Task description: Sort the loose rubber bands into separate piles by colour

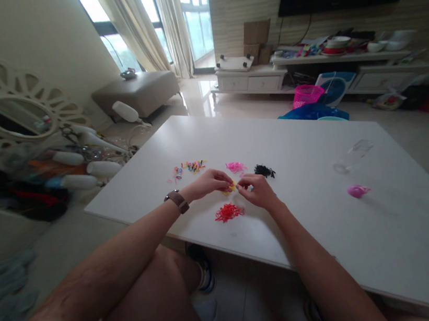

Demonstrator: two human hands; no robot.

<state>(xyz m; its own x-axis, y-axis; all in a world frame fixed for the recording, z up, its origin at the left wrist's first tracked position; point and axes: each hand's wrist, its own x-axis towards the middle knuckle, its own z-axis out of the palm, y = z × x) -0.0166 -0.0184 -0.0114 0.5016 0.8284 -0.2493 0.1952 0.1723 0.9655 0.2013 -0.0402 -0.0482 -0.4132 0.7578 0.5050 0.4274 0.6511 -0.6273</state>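
Observation:
My left hand (211,183), with a brown watch on its wrist, is closed in a pinch over the table, with small yellow rubber bands (233,184) at its fingertips. Close beside it, the fingers of my right hand (258,190) are pinched together; what lies between them is too small to make out. More yellow bands lie partly hidden under the left fingers. A pile of red rubber bands (228,212) lies just in front of the hands. Behind them are a pink pile (236,166) and a black pile (264,170). Mixed-colour bands (194,166) lie to the left.
The white table (308,148) reaches toward the far side. On its right part are a clear plastic object (356,155) and a pink-purple object (357,191). Past the far edge stand a pink basket (307,95) and a blue item. A lamp with white shades (100,168) lies left.

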